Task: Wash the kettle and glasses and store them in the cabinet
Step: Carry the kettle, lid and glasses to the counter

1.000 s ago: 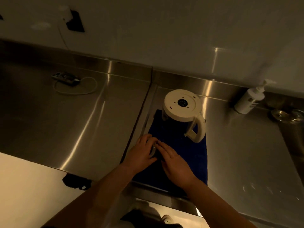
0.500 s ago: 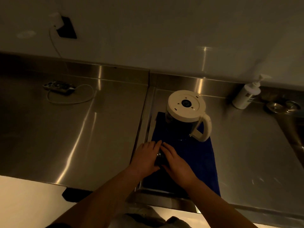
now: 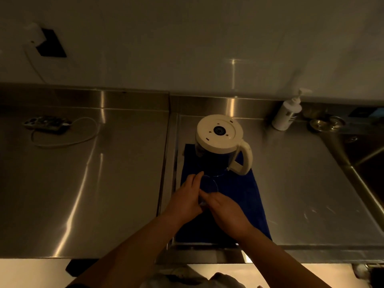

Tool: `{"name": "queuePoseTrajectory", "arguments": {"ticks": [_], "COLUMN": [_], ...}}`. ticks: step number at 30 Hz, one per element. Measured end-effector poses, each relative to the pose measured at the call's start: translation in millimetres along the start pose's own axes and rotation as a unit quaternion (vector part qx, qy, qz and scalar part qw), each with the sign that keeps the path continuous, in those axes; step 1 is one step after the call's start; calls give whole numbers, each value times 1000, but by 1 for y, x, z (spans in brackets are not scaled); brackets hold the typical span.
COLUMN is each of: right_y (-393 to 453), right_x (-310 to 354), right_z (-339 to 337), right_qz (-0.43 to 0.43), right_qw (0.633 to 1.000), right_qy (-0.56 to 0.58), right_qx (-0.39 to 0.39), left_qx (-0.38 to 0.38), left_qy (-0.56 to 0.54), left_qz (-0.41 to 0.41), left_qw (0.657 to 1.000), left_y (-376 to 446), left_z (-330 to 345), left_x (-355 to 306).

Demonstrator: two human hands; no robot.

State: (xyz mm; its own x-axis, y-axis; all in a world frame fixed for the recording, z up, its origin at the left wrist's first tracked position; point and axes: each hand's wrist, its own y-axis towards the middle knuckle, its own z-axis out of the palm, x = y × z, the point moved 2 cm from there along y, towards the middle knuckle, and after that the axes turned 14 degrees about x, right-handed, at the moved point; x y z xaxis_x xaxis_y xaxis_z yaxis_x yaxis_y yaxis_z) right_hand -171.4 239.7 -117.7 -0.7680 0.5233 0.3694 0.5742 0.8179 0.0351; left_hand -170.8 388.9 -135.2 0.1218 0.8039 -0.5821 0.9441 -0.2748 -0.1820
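A cream kettle (image 3: 220, 134) stands upside down on the far end of a dark blue cloth (image 3: 245, 196), its handle pointing right. Just in front of it a clear glass (image 3: 209, 183) is held over the cloth, tilted so its round rim faces up and away. My left hand (image 3: 187, 198) grips the glass from the left side. My right hand (image 3: 226, 213) holds its lower part from the right, fingers curled round it. The glass base is hidden between my hands.
The steel counter (image 3: 104, 183) runs left and right of the cloth. A power strip with a white cable (image 3: 47, 123) lies far left. A white pump bottle (image 3: 286, 115) stands at the back right, beside a small metal dish (image 3: 326, 123). A sink basin (image 3: 367, 159) opens at the right.
Both hands have lifted and tilted the glass, so its rim now shows above the fingers. The view has shifted; the kettle has not moved on the cloth.
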Motion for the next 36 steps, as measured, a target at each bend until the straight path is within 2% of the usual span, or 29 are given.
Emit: {"name": "queuePoseTrajectory", "arguments": {"ticks": [9,13,17,21,23,26,28,33,36], "right_y": [10,10,11,25,39,57,61,59,58], "right_x": [10,7,-16,-44,-56,-75,-86,-95,-104], "right_z": [11,7,-28,-78,-96,-105,-98,-82,-79], "right_qz": [-41,-49,6,39,45,77,106,104,65], "right_qw": [998,998,994,979,976,973,966,969,968], "right_qy": [-33,-43,-75,-162,-197,-216,-220,-221,-239], "right_qx": [-31,-27,-78,-113,-76,36,84,48,46], "left_qx": [28,59,69,86,93,100,95,83,77], "left_qy": [117,197,244,278,269,254,250,238,220], "left_qz": [-24,11,23,24,21,13,3,-35,-70], "left_qw": [992,979,967,956,959,962,963,967,970], "left_y": [-7,-6,-5,-1,2,5,6,9,10], "left_z": [3,2,3,1,-1,0,2,8,10], "left_x": [11,11,6,1,0,0,-1,-4,-10]}}
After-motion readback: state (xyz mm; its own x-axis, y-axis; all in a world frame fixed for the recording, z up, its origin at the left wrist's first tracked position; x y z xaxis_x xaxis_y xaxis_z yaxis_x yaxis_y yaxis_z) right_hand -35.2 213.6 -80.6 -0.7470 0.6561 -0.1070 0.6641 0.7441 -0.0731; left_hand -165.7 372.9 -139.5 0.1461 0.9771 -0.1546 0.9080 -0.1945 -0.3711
